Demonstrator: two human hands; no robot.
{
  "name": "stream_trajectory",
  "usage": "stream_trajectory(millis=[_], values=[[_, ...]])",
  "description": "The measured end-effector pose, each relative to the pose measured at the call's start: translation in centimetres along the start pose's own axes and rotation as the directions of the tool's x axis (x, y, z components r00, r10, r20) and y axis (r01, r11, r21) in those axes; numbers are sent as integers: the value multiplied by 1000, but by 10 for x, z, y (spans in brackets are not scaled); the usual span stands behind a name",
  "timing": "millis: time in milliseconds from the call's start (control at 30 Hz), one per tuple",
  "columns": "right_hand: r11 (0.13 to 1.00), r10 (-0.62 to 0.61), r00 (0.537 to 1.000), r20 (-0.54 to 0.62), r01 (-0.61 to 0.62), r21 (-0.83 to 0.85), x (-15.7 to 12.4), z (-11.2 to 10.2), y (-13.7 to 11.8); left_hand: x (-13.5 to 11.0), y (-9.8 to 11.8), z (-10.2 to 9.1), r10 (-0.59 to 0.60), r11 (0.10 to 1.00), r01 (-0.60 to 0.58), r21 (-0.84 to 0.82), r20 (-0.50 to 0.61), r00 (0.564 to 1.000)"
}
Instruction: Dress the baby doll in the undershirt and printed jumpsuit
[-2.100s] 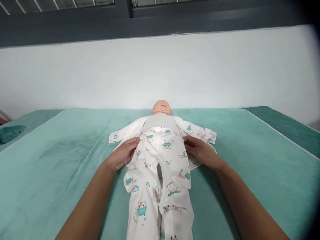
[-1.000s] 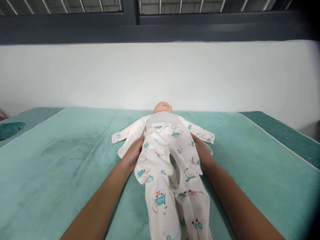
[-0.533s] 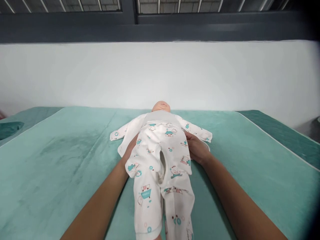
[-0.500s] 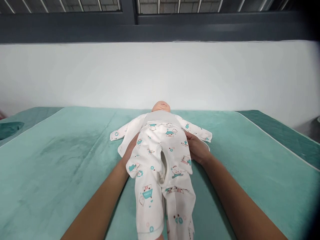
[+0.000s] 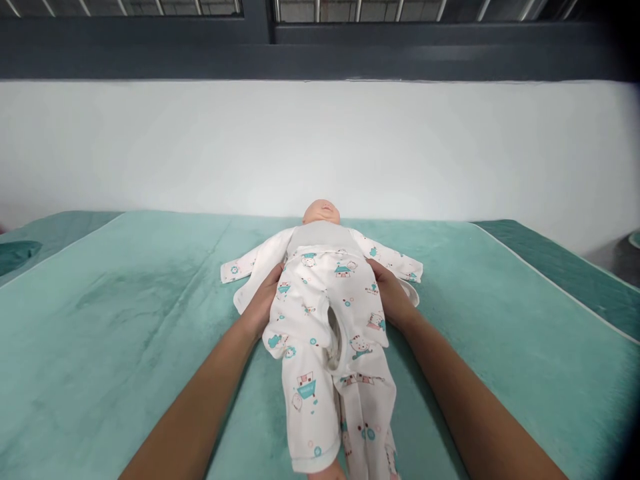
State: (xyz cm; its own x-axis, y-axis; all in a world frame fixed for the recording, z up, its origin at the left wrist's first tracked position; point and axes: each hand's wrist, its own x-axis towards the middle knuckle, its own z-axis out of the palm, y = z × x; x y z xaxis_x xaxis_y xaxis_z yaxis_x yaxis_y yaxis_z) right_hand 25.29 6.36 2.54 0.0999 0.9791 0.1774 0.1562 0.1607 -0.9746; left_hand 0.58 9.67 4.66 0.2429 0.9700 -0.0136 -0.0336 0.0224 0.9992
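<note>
A baby doll lies on its back, head toward the wall. It wears a white long-sleeved top, its sleeves spread out and its front flaps open to the sides. White printed split-crotch baby pants cover its legs and reach up over the belly. My left hand grips the pants at the left side of the waist, with its thumb near the waistband. At the right side, my right hand holds them the same way. Most fingers of both hands are hidden behind the cloth and the doll's body.
A teal plush cover lies under the doll, with darker teal strips along its sides. Behind it rises a white wall below a dark window frame. A dark object stands at the right edge.
The doll's legs and the pants have shifted slightly to the right and up. A little more of my left hand shows beside the waist. Both hands stay at the waist.
</note>
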Motion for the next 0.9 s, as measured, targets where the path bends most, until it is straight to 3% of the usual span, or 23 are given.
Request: stream_trajectory(millis=[167, 400, 533, 767, 900], values=[[999, -45, 996, 75, 46, -12, -1, -3, -1, 2, -3, -2, 29, 999, -29, -45, 17, 999], [995, -95, 991, 97, 96, -5, -1, -5, 5, 0, -9, -3, -117, 986, 122, -112, 46, 992], [994, -108, 989, 96, 107, 23, 0, -4, 3, 0, -8, -1, -104, 985, 110, -132, 52, 993], [996, -36, 995, 94, 29, 80, 2, -2, 4, 0, -5, 1, -52, 988, 58, -140, 47, 998], [990, 3, 996, 85, -15, 142, 3, -2, 3, 0, 0, 5, -68, 991, 62, -115, -54, 996]])
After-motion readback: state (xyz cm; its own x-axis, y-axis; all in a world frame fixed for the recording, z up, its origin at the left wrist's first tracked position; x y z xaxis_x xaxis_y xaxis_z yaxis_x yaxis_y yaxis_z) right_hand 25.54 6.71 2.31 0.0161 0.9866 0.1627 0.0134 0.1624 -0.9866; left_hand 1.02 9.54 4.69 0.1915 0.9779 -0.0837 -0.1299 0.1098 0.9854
